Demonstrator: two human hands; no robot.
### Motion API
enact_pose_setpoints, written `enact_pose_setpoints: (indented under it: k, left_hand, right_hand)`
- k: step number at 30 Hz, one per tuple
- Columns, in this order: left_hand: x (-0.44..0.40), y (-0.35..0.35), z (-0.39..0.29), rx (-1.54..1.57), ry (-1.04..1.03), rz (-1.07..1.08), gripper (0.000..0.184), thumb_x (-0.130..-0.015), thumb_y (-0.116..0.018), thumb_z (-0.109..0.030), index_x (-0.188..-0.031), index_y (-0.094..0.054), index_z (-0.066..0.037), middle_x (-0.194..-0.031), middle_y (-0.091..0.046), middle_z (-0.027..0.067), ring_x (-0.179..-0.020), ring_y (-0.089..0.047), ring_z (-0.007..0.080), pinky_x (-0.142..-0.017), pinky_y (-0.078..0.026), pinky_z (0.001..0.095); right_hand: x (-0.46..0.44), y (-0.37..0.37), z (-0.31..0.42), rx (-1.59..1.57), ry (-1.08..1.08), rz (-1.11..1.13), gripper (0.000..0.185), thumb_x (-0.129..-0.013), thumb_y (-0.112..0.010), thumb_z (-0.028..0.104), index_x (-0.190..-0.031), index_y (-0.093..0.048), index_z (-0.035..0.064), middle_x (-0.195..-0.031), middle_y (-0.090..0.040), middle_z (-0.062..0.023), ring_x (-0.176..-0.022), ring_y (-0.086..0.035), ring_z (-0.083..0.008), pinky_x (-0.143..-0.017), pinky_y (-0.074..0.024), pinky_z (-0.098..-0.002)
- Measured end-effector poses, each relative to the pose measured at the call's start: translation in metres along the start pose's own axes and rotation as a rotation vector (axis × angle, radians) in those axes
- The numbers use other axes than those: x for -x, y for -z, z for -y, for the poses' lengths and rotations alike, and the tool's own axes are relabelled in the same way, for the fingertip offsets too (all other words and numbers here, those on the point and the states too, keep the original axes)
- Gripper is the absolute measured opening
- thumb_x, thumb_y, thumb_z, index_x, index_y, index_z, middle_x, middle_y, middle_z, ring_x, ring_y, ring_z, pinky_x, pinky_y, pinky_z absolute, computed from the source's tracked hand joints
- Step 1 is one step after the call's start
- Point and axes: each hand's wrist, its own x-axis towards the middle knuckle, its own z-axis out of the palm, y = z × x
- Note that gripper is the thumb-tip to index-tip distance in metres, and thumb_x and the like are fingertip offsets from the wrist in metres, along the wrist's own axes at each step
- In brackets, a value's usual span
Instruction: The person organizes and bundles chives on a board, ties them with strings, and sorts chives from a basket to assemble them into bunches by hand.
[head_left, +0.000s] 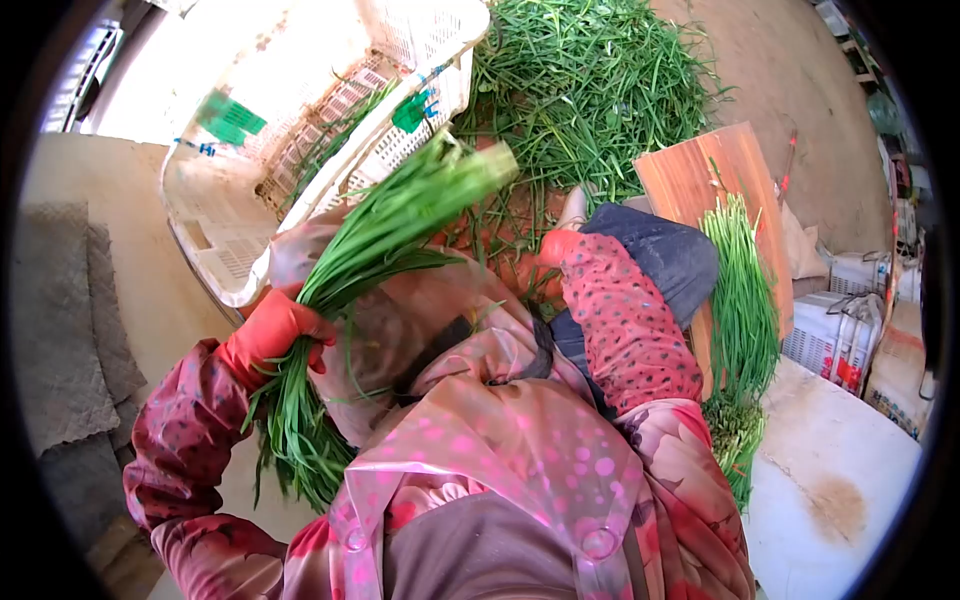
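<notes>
My left hand (275,338), in a red glove, is closed around the middle of a bunch of chives (385,225). The pale cut ends point up and to the right, slightly blurred, and the green leaf tips hang below the hand. Low beside my knee is my right hand (557,248), also in a red glove. Its fingers are mostly hidden behind the spotted sleeve, so their state cannot be made out. It is nearest to the loose chives (590,85) heaped on the floor ahead.
A white plastic crate (215,245) with some chives inside stands at the left front. On the right, a pile of chives (745,300) lies over a wooden board (665,175). Grey mats (60,330) lie at far left; packaged goods (835,335) stand at far right.
</notes>
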Motion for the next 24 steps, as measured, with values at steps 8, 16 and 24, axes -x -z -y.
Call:
enact_pose_setpoints:
  k: [8, 16, 24]
  left_hand:
    - [-0.003, -0.021, 0.025, 0.363, -0.092, 0.312, 0.013, -0.072, -0.061, -0.002, -0.084, -0.059, 0.003, -0.061, -0.053, 0.0081, -0.042, -0.048, 0.0157, -0.05, -0.051, 0.0362]
    - [-0.003, -0.028, 0.159, 0.333, 0.117, 0.43, 0.021, -0.073, -0.067, -0.008, -0.092, -0.062, -0.001, -0.069, -0.061, 0.0074, -0.051, -0.055, 0.0154, -0.051, -0.046, 0.0293]
    - [0.035, -0.009, 0.155, 0.073, -0.088, 0.168, 0.063, -0.08, -0.076, -0.03, -0.129, -0.052, 0.001, -0.118, -0.062, 0.0105, -0.107, -0.058, 0.0176, -0.093, -0.044, 0.032]
  right_hand:
    - [0.017, -0.016, 0.059, -0.683, 0.034, 0.124, 0.033, -0.091, -0.054, 0.036, -0.093, -0.07, 0.0069, -0.072, -0.068, -0.0083, -0.058, -0.064, -0.0173, -0.052, -0.052, -0.0339]
    - [0.055, 0.005, 0.171, -2.125, 0.537, 0.43, 0.055, -0.095, -0.048, 0.043, -0.136, -0.04, 0.008, -0.12, -0.055, -0.0144, -0.1, -0.06, -0.0215, -0.082, -0.0532, -0.0383]
    - [0.039, 0.029, 0.196, -2.116, 0.682, 0.577, 0.063, -0.094, -0.045, 0.05, -0.134, -0.044, 0.001, -0.109, -0.063, -0.0145, -0.096, -0.064, -0.0244, -0.086, -0.0535, -0.0408]
